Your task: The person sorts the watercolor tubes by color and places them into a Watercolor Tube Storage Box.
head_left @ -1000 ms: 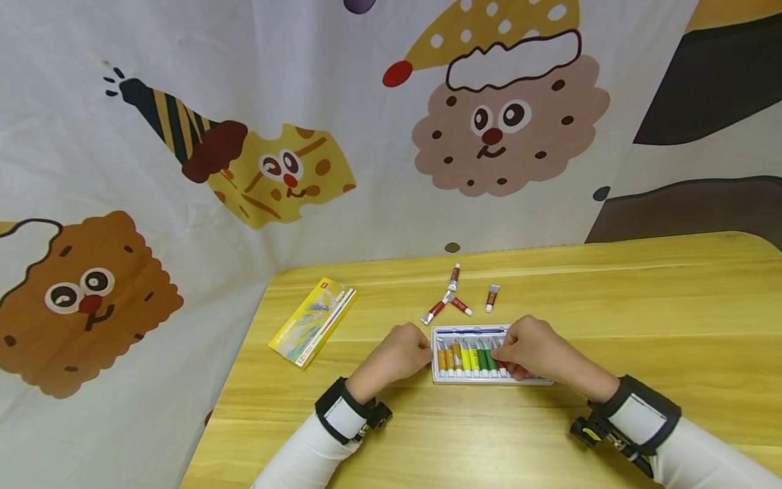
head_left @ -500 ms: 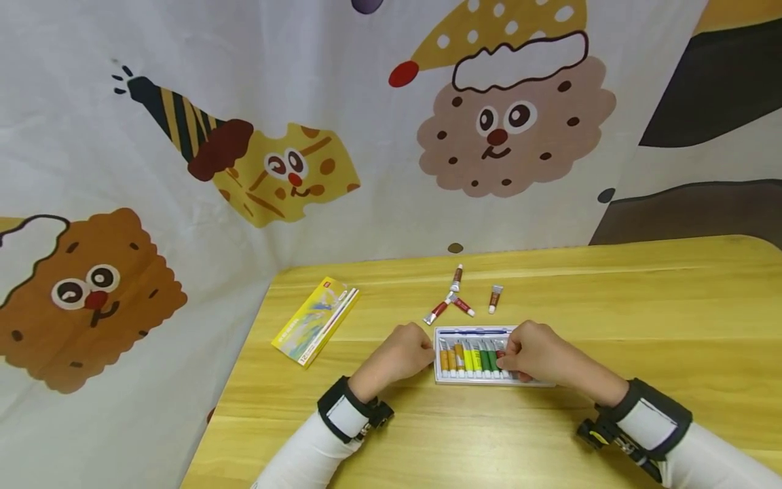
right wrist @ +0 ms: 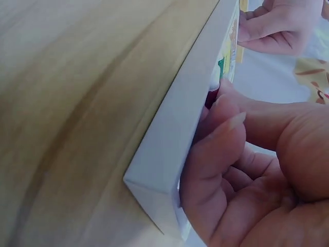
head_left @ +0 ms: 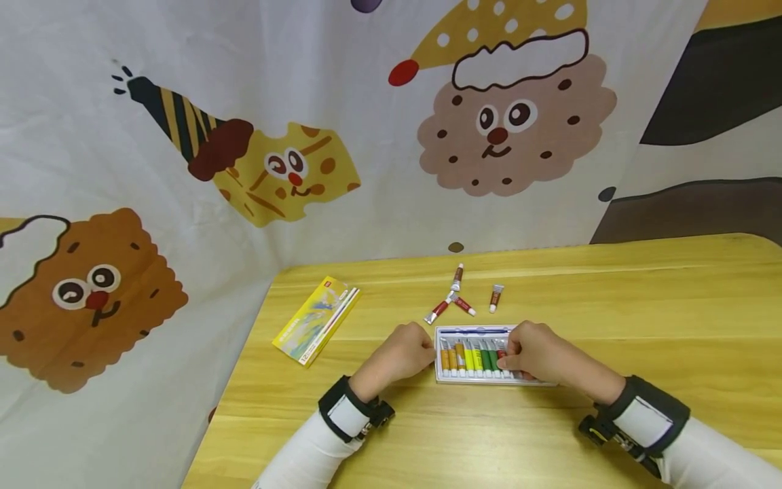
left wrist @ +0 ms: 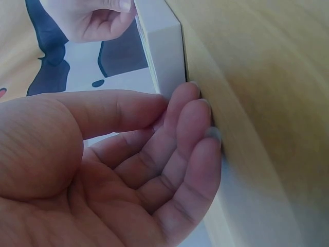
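Note:
A white paint box (head_left: 449, 382) lies on the table, holding a row of small paint tubes in ochre, yellow, green and red. At its left end my left hand (head_left: 403, 352) pinches the edge; in the left wrist view the thumb (left wrist: 123, 110) and index finger meet at the box's end wall. Over the right part of the box, my right hand (head_left: 540, 353) pinches a red paint tube (right wrist: 212, 96) with a white cap. The right fingers (right wrist: 211, 170) hide most of that tube and the slots beneath. A thin blue brush (head_left: 473, 332) lies along the tray's back.
Several loose reddish-brown tubes, among them one standing apart (head_left: 495, 298), lie behind the box. A yellow flat carton (head_left: 314, 322) lies at the back left. A printed cloth (head_left: 379, 224) hangs behind the wooden table (head_left: 440, 441).
The right hand has shifted slightly, its fingers still at the red tube in the box. The left hand stays at the box's left end. The head view has moved a little.

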The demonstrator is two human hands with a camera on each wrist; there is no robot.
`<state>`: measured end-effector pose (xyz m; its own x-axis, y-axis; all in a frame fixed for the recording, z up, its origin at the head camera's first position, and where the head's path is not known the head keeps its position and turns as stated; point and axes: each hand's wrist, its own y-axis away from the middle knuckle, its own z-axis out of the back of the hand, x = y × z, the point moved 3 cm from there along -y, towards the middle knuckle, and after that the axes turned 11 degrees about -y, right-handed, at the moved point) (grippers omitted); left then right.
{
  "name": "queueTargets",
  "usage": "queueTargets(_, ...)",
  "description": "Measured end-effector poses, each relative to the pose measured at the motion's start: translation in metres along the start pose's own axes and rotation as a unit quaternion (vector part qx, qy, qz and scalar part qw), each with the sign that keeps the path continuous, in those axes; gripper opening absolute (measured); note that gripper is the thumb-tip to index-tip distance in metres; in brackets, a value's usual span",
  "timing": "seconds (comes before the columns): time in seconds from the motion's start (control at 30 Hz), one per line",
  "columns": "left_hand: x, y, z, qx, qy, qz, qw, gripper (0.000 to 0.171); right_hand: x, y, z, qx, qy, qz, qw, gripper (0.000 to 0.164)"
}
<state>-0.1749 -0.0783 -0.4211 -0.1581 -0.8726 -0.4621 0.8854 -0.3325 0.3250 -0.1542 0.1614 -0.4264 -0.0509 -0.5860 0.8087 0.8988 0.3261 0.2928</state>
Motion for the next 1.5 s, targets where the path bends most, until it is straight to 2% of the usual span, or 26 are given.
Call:
queueTargets(0.2, 0.000, 0.001, 0.000, 0.001, 0.004, 0.001, 1.0000, 0.032, 0.002, -0.001, 0.000, 0.009, 0.005, -0.020, 1.000, 0.029)
queueTargets(0.47, 0.001, 0.001, 0.000, -0.002, 0.000, 0.002, 1.0000, 0.031, 0.000, -0.001, 0.000, 0.016, -0.016, -0.026, 0.999, 0.030)
queueTargets(0.8, 0.000, 0.002, 0.000, -0.003, -0.001, -0.006, 1.0000, 0.031, 0.000, -0.004, 0.002, 0.034, -0.003, -0.039, 0.999, 0.031)
queueTargets(1.07, -0.001, 0.002, 0.001, -0.001, -0.002, -0.008, 1.0000, 0.031, 0.001, -0.004, 0.004, 0.033, -0.007, -0.041, 0.999, 0.031)
queueTargets(1.27, 0.000, 0.002, 0.002, 0.001, -0.001, -0.001, 1.0000, 0.031, 0.006, -0.005, 0.010, 0.014, 0.016, -0.006, 1.000, 0.028)
queueTargets(1.37, 0.000, 0.002, 0.002, 0.001, 0.001, -0.003, 1.0000, 0.031, 0.013, -0.006, 0.015, -0.017, 0.049, 0.035, 0.998, 0.026)
queueTargets(1.5, -0.001, 0.001, 0.001, 0.002, 0.001, -0.003, 1.0000, 0.031, 0.023, -0.010, 0.022, -0.064, 0.088, 0.093, 0.990, 0.019)
